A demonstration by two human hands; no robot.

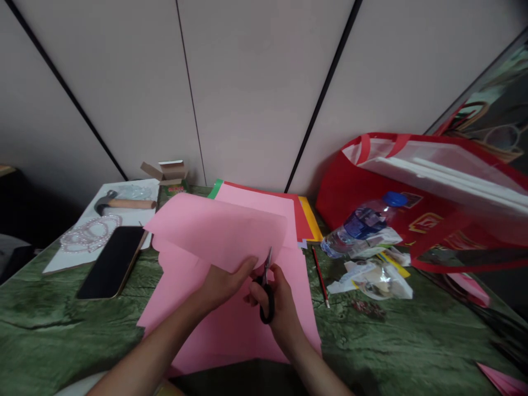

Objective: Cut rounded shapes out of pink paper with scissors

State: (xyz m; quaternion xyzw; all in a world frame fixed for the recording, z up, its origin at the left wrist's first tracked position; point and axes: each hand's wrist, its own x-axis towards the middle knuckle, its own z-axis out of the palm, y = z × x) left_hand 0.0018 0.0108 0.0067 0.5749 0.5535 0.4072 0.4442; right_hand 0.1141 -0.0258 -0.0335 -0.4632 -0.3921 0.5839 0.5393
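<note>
Right hand [282, 300] grips black-handled scissors [266, 276], blades toward twelve o'clock; left hand [231, 280] pinches the near edge of a pink paper sheet [220, 225], at eleven o'clock from the scissors, apparently to steady it for the blades. Loose pink paper [231, 335] lies beneath; red pencil [320, 275], three o'clock; smartphone [113, 264], nine.

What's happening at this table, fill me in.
A person is working on a pink sheet with scissors. The left hand holds the sheet by its near edge, raised over more pink paper. The right hand grips the scissors, blades up at the sheet's edge; how far any cut goes is hard to see. A red pencil lies to the right.
</note>
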